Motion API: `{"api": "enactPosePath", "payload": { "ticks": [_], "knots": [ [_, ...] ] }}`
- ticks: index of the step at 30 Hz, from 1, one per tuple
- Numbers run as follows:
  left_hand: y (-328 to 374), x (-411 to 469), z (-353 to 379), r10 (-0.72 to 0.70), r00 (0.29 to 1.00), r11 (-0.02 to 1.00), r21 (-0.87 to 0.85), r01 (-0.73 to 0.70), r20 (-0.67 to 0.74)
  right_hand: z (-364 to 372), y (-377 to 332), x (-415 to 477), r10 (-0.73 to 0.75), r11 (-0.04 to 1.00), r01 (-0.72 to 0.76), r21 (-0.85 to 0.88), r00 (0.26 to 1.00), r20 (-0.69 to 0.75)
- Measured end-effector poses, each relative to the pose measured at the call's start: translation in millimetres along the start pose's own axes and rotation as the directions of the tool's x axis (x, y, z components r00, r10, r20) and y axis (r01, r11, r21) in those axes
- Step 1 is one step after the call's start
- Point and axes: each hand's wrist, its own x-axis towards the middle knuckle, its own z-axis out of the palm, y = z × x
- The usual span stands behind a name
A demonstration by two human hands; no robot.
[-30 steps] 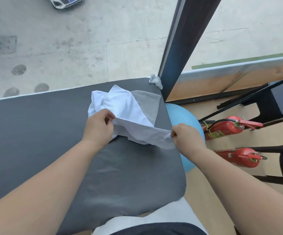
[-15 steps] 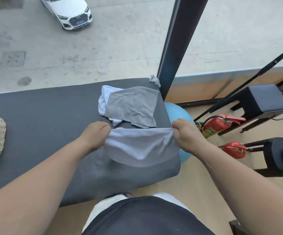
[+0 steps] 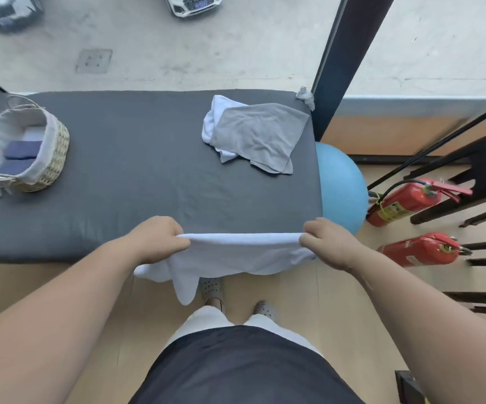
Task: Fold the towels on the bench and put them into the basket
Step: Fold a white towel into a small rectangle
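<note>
Pale white cloth towel (image 3: 236,252) spans nine-to-three, its corners pinched in my left hand (image 3: 160,237) and right hand (image 3: 327,243) grips; dark grey padded worktop (image 3: 136,170) at twelve.

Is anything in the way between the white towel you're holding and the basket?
Nothing visible. Only bare bench lies between the white towel, gripped by the left hand and right hand, and the basket at the left. The grey towel lies off to the right.

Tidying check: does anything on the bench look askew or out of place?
A crumpled grey towel lies askew over a bunched white towel near the far right corner of the grey padded bench, both unfolded. Nothing looks spilled or damaged.
</note>
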Motion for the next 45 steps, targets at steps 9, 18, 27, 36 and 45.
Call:
{"api": "enactPosePath", "payload": {
  "ticks": [9, 18, 27, 36, 45],
  "knots": [
    [-59, 32, 20, -0.062, 0.991, 0.946, -0.323, 0.021, -0.117, 37, -24, 46, 0.059, 0.997, -0.058, -0.041, 0.997, 0.040],
    [-118, 148, 33, -0.056, 0.976, 0.989, 0.119, 0.083, -0.213, 79, -20, 133, 0.220, 0.960, -0.210, -0.187, 0.975, 0.036],
    [-129, 273, 33, 0.156, 0.950, 0.937, 0.346, -0.056, -0.269, 91, 21, 258, 0.095, 0.885, -0.094, -0.457, 0.995, -0.021],
    [-112, 359, 25, 0.251, 0.839, 0.909, 0.416, -0.032, -0.483, 99, 25, 306, -0.025, 0.921, -0.193, -0.338, 0.837, -0.546],
    [-85, 289, 121, 0.083, 0.845, 0.985, 0.172, 0.011, -0.529, 196, -5, 272, 0.143, 0.947, -0.209, -0.243, 0.954, -0.262]
  ]
}}
